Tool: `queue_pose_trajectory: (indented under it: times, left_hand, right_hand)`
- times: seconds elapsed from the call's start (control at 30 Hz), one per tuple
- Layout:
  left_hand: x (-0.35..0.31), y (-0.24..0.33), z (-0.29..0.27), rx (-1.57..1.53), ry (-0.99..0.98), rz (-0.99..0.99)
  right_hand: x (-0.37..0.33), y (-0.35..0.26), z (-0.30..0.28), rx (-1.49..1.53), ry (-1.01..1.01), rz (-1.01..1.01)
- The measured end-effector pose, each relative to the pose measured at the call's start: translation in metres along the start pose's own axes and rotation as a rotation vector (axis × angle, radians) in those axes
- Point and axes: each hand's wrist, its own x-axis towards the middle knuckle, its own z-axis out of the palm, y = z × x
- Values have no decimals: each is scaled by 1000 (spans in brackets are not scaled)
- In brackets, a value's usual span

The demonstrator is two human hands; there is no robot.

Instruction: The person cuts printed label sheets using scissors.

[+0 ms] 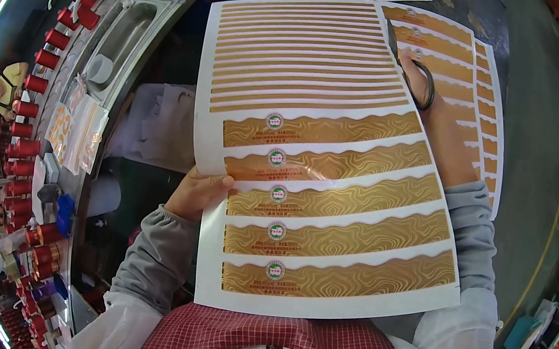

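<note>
Your left hand (pixel 197 190) pinched the left margin of the printed sheet (pixel 324 174), thumb pressed flat on its face and the other fingers hidden behind the paper, so you held it up in front of your chest. Your right hand (pixel 431 100) reached up behind the sheet's right edge with fingers through the black loops of a pair of scissors (pixel 408 67); the blades lay closed or nearly closed along the upper right edge, though I could not tell whether they were biting the paper. From what showed, the cutting looked barely begun: the thin gold stripes (pixel 300 52) across the upper half and the five broad wavy gold bands (pixel 333 206) below them all sat whole on the white backing, with no strip visibly freed. A second sheet (pixel 482 112) of the same bands peeked out behind the first on the right. Further out, at your left, a curved metal bench (pixel 120 44) ran past with a row of red cylinders (pixel 39 86) along its edge and a few small label packets (pixel 76 129) lying on it.
</note>
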Motion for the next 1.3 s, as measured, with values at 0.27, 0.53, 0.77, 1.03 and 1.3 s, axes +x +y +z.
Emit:
queue_pose_trajectory:
  times: [0.27, 0.53, 0.77, 1.03, 1.3]
  left_hand:
    - [5, -7, -4, -33, -66, 48]
    - [5, -9, -15, 30, -5, -7]
    - [1, -6, -15, -12, -45, 37]
    - [6, -12, -20, 4, -10, -1]
    - [5, -7, -14, -54, 2, 2]
  right_hand:
    - [-5, -6, 0, -111, 30, -110]
    - [0, 0, -5, -75, -7, -154]
    - [-3, -25, 23, 68, 69, 33]
    - [9, -10, -3, -115, 37, -155]
    - [13, -27, 8, 31, 61, 46]
